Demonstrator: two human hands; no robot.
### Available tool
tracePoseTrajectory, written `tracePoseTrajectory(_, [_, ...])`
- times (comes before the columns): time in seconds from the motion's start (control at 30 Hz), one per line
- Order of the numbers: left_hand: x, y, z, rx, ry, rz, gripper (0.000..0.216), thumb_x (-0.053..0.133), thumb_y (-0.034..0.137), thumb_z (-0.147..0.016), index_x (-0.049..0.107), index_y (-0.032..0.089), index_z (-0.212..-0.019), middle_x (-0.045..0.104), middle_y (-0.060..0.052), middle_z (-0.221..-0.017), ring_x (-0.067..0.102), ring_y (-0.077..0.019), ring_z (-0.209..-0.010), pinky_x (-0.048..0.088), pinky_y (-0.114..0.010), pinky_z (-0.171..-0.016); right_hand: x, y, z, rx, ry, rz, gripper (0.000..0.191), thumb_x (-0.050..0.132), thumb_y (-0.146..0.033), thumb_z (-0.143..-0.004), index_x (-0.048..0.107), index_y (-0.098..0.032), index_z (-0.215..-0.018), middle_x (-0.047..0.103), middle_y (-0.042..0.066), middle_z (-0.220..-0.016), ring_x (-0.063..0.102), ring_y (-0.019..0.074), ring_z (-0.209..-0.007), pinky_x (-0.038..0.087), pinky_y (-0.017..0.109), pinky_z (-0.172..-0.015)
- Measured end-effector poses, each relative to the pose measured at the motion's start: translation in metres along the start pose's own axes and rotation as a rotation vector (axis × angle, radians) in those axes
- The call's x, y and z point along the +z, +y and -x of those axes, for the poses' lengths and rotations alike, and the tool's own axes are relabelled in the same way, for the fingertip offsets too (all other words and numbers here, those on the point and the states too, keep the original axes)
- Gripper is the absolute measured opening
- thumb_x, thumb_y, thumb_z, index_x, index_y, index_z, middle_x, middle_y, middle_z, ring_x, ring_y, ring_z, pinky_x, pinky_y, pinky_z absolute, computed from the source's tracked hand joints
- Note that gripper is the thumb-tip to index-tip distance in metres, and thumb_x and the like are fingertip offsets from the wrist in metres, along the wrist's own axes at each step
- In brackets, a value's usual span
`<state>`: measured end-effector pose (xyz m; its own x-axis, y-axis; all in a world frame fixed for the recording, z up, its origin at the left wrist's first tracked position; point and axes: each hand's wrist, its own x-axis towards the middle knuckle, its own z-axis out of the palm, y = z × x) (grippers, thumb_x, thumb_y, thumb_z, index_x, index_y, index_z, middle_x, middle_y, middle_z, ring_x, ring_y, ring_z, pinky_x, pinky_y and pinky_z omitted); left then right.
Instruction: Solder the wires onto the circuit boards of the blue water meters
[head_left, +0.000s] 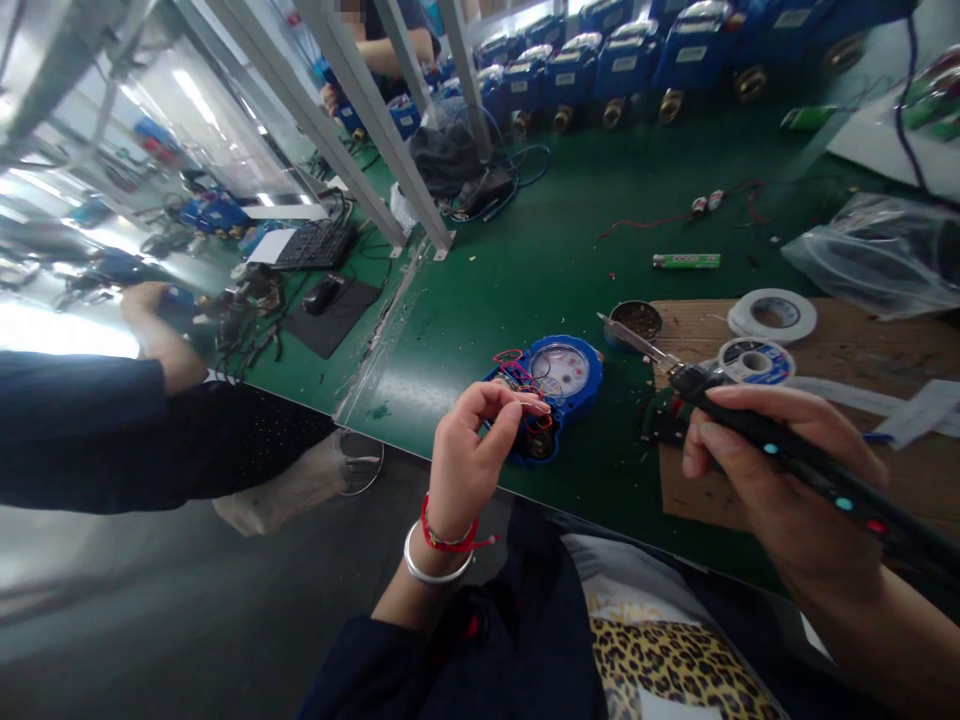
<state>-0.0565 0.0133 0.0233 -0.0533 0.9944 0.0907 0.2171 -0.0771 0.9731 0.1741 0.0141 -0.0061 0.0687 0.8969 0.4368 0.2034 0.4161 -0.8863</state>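
Left hand (469, 455): thumb and forefinger pinched shut on the thin wires (517, 375), red and dark loops that rise from the blue water meter (562, 375); the other fingers are curled in. The meter lies face up on the green counter (540, 270), close to its near edge, just left of the wooden board (862, 340). Right hand (772, 470): closed around the handle of the soldering iron (802, 468) in a pen-like grip, with the metal tip pointing up and left over the small tin (636, 320), apart from the wires. The solder spool (756, 362) sits on the board just behind the iron. Judgement on handling: the wires look light, limp and springy, and likely to slip or kink, so a fingertip pinch on the insulation close to the free ends suits them; I cannot tell whether the ends are bare. The meter looks heavy and stiff with a glass dial face, so it is best taken by its blue housing, not the dial. The iron is rigid and presumably hot forward of the grip, so it should be held by the handle only. A co-worker's hand (154, 320) rests at the far left, well apart.
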Motion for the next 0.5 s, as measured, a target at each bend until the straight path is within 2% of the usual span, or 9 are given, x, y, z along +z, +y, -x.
tracePoseTrajectory(0.5, [0.0047,0.0012,-0.0041,-0.091,0.088,-0.015,0.011,0.054,0.028,-0.094,0.057,0.018,-0.090,0.075,-0.006,-0.088,0.072,-0.0178,-0.090,0.057,-0.033,-0.084,-0.0053,0.0002,0.0004,0.017,0.003,-0.031,0.024,0.067,-0.014,-0.083,0.066,-0.023,-0.105,0.064,-0.005,-0.066,0.064,0.0101,-0.055,0.052,0.020,-0.050])
